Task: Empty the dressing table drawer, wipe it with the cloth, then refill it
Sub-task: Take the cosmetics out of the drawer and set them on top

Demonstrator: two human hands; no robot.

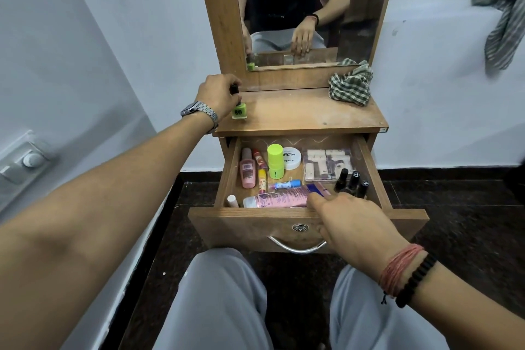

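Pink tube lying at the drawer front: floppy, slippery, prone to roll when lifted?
The pink tube looks like a soft squeeze tube, so it would probably give under a pinch. Its glossy skin may be a bit slippery. Lying flat against the drawer front, it seems unlikely to roll far. The right hand is at its cap end.

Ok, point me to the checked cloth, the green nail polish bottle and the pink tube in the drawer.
checked cloth (pixel 350 86), head view, middle of the bundle.
green nail polish bottle (pixel 239 112), head view, glass body.
pink tube (pixel 279 198), head view, mid-length of its side.
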